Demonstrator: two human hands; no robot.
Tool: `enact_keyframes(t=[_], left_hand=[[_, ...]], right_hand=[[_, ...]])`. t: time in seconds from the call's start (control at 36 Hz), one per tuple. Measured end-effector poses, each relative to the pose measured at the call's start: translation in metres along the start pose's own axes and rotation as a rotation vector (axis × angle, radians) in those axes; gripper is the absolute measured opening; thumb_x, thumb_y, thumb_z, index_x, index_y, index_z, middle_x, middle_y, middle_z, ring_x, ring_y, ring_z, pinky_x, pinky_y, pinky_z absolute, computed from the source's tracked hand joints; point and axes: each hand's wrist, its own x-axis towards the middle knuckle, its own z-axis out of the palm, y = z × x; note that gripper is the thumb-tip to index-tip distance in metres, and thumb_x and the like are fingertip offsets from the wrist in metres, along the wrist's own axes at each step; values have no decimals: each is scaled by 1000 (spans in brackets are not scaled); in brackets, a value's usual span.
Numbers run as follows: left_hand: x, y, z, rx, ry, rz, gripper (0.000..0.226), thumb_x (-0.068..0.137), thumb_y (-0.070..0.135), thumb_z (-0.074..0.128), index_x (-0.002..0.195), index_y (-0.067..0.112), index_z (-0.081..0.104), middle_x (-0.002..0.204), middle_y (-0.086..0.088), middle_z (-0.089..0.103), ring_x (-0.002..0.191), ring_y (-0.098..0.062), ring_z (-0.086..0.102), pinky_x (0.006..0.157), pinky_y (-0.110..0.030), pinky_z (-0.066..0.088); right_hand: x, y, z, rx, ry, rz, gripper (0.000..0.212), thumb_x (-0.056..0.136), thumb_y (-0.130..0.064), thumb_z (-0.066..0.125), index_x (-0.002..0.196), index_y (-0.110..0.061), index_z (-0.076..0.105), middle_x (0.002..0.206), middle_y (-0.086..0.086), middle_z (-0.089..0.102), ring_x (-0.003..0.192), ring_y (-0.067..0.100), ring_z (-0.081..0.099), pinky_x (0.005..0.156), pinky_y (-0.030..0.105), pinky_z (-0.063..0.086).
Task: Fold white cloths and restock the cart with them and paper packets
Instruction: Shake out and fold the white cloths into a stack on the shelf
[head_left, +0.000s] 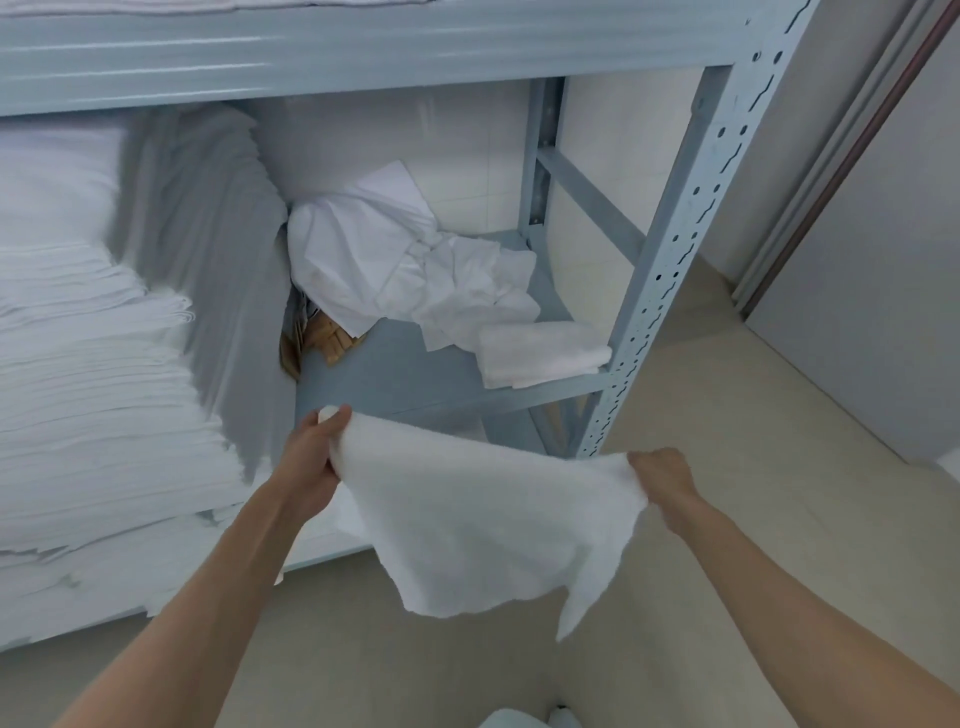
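Note:
A white cloth (488, 525) hangs spread in the air in front of a grey-blue metal shelf (405, 379). My left hand (317, 452) grips its upper left corner and my right hand (662, 475) grips its upper right corner. The lower edge of the cloth droops toward the floor. On the shelf lie a crumpled heap of white cloths (395, 260) and one folded white cloth (543, 353) near the front right. Brown paper packets (327, 340) peek out from under the heap.
Tall stacks of folded white linen (88, 395) fill the shelf's left side. The perforated upright post (675, 249) stands at the right front corner. Beige floor (727, 415) lies to the right, with a grey wall panel (857, 312) beyond.

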Motion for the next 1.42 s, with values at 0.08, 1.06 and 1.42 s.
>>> enact_keyframes(t=[0.08, 1.06, 1.42], left_hand=[[2, 9, -2, 86, 25, 79, 8, 96, 18, 63, 95, 13, 57, 93, -6, 63, 80, -20, 61, 66, -38, 51], [15, 46, 34, 863, -74, 453, 25, 96, 3, 56, 107, 24, 48, 116, -12, 47, 100, -26, 50, 77, -43, 54], [19, 45, 33, 635, -50, 186, 18, 84, -1, 75, 96, 5, 63, 91, -14, 61, 66, -20, 57, 61, -28, 51]], right_hand=[[8, -10, -14, 447, 16, 9, 21, 98, -9, 54, 109, 5, 65, 100, 16, 63, 88, 28, 59, 81, 43, 50], [28, -19, -89, 538, 155, 111, 39, 81, -27, 76, 107, -6, 56, 97, 9, 59, 81, 26, 59, 73, 40, 50], [28, -18, -98, 439, 153, -24, 31, 89, -2, 61, 119, -12, 61, 92, 4, 57, 85, 20, 52, 64, 30, 41]])
